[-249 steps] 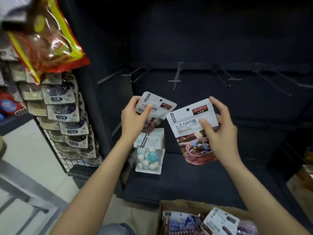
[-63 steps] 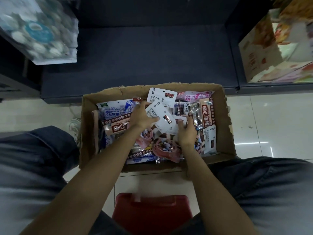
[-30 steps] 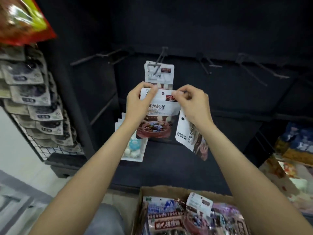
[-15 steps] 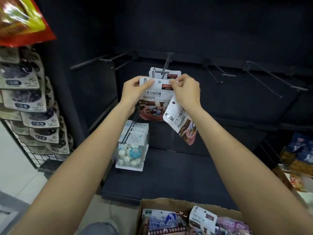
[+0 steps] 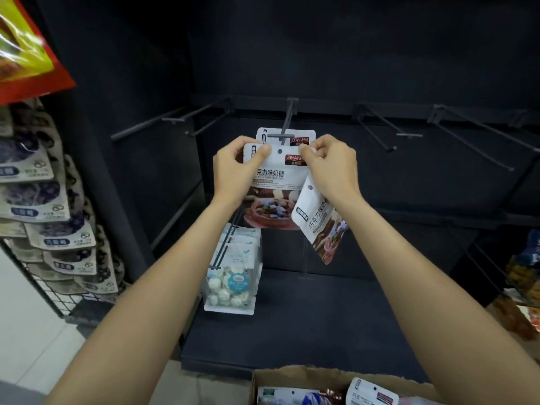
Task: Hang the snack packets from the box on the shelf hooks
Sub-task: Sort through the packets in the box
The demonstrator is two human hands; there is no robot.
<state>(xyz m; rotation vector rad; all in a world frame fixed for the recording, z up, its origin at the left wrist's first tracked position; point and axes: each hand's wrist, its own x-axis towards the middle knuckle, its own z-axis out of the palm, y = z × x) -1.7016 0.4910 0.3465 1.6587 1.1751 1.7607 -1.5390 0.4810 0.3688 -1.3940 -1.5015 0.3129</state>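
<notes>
A dark, near-black shelf bay fills the wall ahead, its thin metal hook the landmark, one white packet already on it. Left of the hook, rows of pale pouches hang on a wire rack. Just below the hook, the left hand and right hand pinch the top corners of a white chocolate-candy packet, its hole just under the hook's tip. The right hand also clamps a spare packet, dangling tilted. That spare could slip as fingers shift; the hole may miss the tip. Far below sits the cardboard box.
</notes>
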